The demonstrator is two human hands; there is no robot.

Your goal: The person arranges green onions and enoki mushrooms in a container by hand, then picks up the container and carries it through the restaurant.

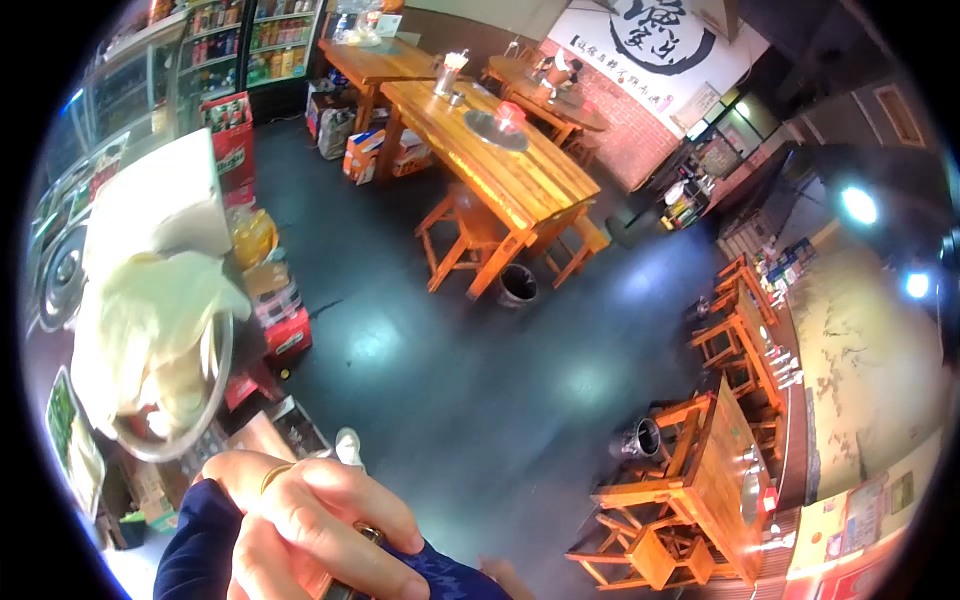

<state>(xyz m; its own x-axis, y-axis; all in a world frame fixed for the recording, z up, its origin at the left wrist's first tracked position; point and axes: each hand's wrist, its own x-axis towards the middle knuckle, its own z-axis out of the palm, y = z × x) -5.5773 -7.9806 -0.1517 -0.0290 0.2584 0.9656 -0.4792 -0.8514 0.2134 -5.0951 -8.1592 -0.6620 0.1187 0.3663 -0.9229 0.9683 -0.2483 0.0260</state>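
Note:
At the bottom left, my left hand [310, 515] has bent fingers pressed together, with a gold-coloured ring [275, 475] on one of them. Under these fingers, a small metal object [368, 532] shows only in part, so what the hand holds is unclear. A dark blue sleeve [190, 535] lies to its left, and more blue cloth [445, 575] shows to the right. A blurred bit of skin at the bottom edge may be my right hand [505, 575]; its fingers cannot be made out.
A metal basin [215, 400] with pale cloth [150, 310] stands at left, near a white box [165, 195]. A white shoe [348, 447] shows above my hand. Wooden tables [550, 175] [725, 480], stools [460, 235] and black bins [517, 285] [637, 438] stand farther off; drink fridges [280, 45] are behind.

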